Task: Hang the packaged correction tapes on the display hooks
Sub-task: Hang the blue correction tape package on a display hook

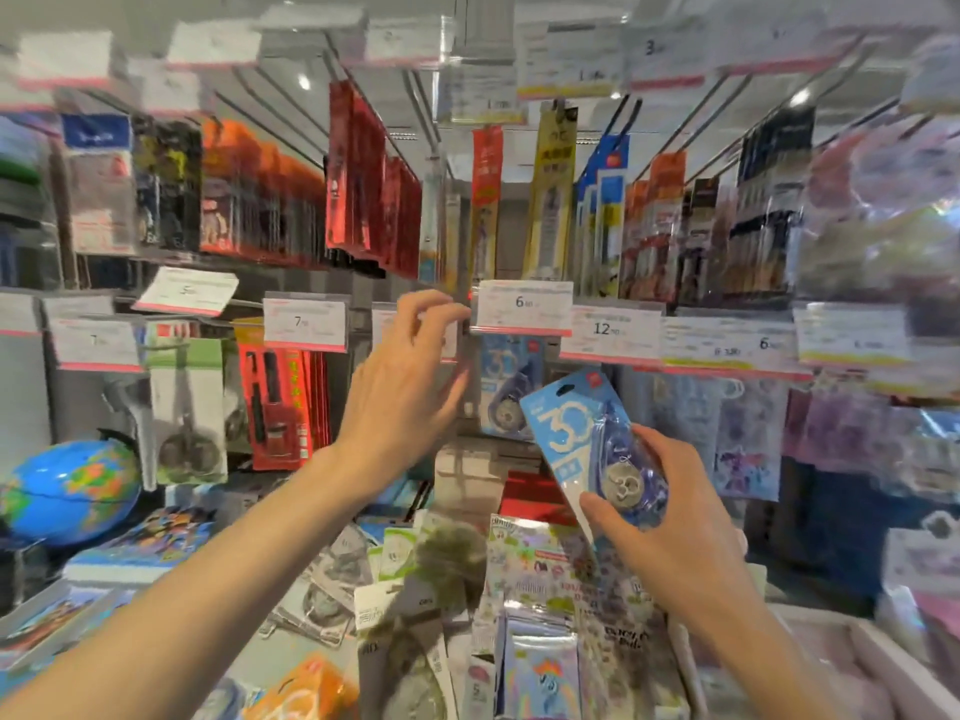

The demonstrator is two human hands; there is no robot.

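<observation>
My right hand (670, 517) grips a blue packaged correction tape (576, 433) marked "30", tilted left, its hang hole at the top. Just above and left of it, another blue correction tape pack (506, 387) hangs on a display hook under the "6" price tag (524, 309). My left hand (405, 376) is raised beside that hook, fingers spread, its fingertips at the left edge of the "6" price tag. It holds no package.
Rows of hooks carry pens and stationery packs above, and red packs (280, 402) and scissors (187, 407) to the left. A "12" price tag (608, 330) sits to the right. A globe (72, 491) stands lower left. Loose packs (467, 615) lie in a pile on the counter below.
</observation>
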